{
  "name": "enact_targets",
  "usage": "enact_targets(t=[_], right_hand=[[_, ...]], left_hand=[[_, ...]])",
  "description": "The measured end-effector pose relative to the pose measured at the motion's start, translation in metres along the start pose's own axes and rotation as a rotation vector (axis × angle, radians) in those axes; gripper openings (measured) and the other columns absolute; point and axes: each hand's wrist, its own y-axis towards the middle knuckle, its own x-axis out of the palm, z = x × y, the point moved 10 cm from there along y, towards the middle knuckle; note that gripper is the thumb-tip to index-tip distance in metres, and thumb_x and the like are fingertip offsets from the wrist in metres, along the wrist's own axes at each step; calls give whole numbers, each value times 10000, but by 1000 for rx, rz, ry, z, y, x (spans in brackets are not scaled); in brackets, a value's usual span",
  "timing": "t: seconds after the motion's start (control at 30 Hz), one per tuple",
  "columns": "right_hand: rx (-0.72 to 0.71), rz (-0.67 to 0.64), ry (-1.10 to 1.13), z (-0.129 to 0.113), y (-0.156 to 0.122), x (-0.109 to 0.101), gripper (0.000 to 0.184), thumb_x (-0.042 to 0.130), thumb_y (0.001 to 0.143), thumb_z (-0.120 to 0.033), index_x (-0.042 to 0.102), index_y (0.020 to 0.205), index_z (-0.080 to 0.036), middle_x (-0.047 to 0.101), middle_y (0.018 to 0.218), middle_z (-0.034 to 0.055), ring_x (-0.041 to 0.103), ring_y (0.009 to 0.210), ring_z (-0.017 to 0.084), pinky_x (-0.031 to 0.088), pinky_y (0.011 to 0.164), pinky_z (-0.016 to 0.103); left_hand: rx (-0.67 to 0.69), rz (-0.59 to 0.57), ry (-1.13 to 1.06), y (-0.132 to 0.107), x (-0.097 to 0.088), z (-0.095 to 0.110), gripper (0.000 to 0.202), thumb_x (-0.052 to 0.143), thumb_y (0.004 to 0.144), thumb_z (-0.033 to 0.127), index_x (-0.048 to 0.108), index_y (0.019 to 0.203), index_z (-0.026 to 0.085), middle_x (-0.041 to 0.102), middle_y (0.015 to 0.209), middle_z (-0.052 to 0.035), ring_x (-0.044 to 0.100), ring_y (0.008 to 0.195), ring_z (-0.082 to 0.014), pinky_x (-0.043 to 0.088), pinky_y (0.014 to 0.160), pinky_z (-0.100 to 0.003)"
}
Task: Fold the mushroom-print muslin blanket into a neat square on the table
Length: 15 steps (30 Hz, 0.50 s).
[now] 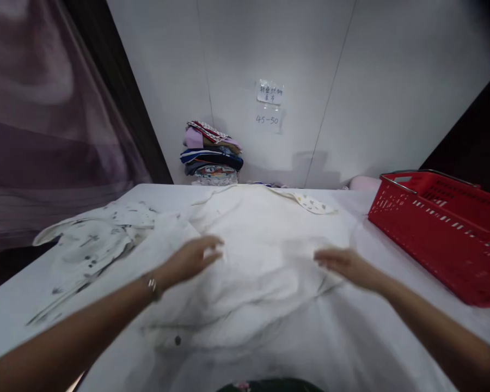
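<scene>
On desk [8, 321], head view: white cloth [253, 234] spread flat across middle, rumpled toward near side, far-right corner showing small yellow and grey print, one dark spot near lower left. Left hand [196, 258] over cloth's left part, half open, thumb apart from fingers, no hold seen. Right hand [343, 262] at right part, fingers bunched, blurred; grip cannot be told.
</scene>
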Motion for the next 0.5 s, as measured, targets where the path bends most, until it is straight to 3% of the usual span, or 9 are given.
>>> enact_targets(t=[0.07, 0.17, 0.27, 0.37, 0.43, 0.5], right_hand=[[0, -100, -143, 31, -45, 60, 388, 543, 819, -435, 625, 1147, -244, 613, 1165, 87, 601, 999, 242, 501, 836, 404], [-33, -78, -291, 54, -89, 112, 544, 533, 818, -469, 475, 1317, -260, 458, 1350, 91, 455, 1209, 268, 383, 999, 433], [-150, -65, -419, 41, -98, 151, 696, 590, 766, -487, 359, 1388, -276, 234, 1475, 98, 347, 1285, 299, 332, 1029, 447], [-223, -81, -519, 17, -84, 185, 830, 688, 667, -463, 344, 1395, -260, 102, 1500, 137, 303, 1293, 364, 319, 1011, 503], [-234, -75, -572, 5, -70, 197, 770, 715, 628, -436, 449, 1329, -259, 175, 1487, 141, 308, 1280, 394, 322, 992, 533], [-257, -32, -570, -8, -57, 193, 460, 641, 708, -379, 590, 1154, -276, 342, 1430, 97, 388, 1238, 356, 357, 978, 496]], left_hand=[[51, -112, 40, -60, 46, 8, 240, 456, 848, 361, 625, 961, 233, 663, 970, -31, 605, 858, -158, 485, 782, -293], [88, -102, 119, -123, 76, 7, 246, 505, 815, 303, 612, 1036, 284, 646, 1052, -26, 597, 930, -177, 488, 814, -306], [62, 7, 211, -147, 76, -7, 448, 566, 768, 302, 518, 1213, 294, 569, 1226, -50, 536, 1091, -219, 455, 919, -364], [17, 126, 264, -153, 63, -16, 457, 572, 759, 343, 526, 1205, 256, 564, 1230, -81, 519, 1123, -246, 447, 939, -397], [10, 159, 250, -157, 58, -13, 375, 579, 753, 388, 585, 1101, 248, 602, 1163, -85, 549, 1076, -247, 467, 910, -390], [41, 114, 209, -160, 61, -5, 322, 601, 731, 421, 615, 1007, 255, 623, 1114, -73, 569, 1030, -238, 481, 884, -372]])
